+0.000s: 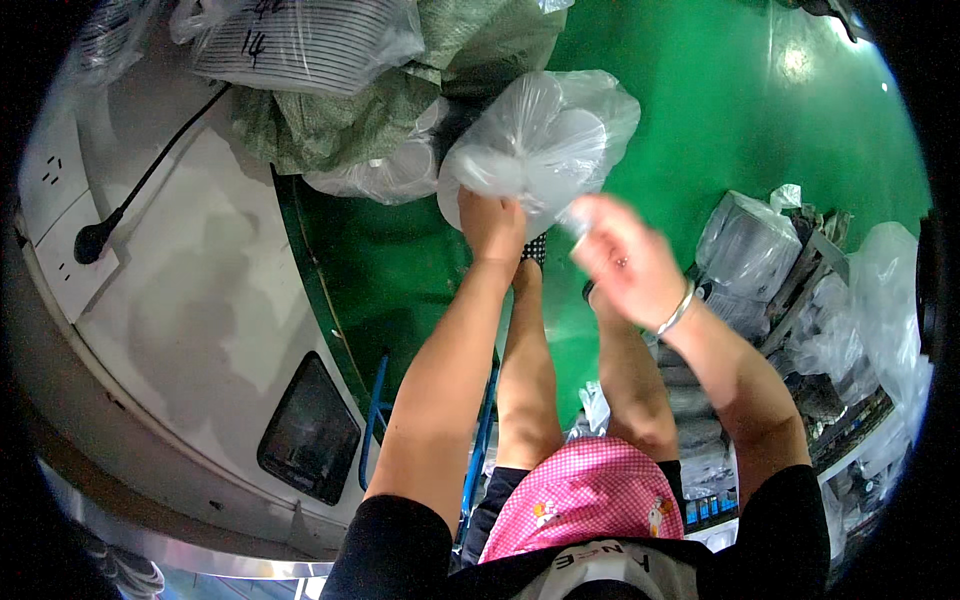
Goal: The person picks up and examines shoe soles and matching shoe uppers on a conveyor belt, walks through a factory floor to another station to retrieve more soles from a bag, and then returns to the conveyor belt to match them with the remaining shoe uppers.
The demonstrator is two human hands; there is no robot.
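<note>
A clear plastic bag (588,105) with round whitish items inside hangs in front of me, its film gathered into folds. My left hand (490,225) is closed around the gathered film at the bag's lower left. To the right of the bag is my right hand (630,265), smeared by motion, with a metal bangle on the wrist. Its fingers are bent together at a small clear or whitish piece; I cannot tell whether that is bag film or something separate.
A white table (200,340) with a power socket, black plug (92,240) and black phone-like device (310,430) is at my left. Green woven sacks (330,125) and bagged stacked items (300,45) lie beyond. Plastic-wrapped bundles (748,245) crowd the right. The floor (690,90) is green.
</note>
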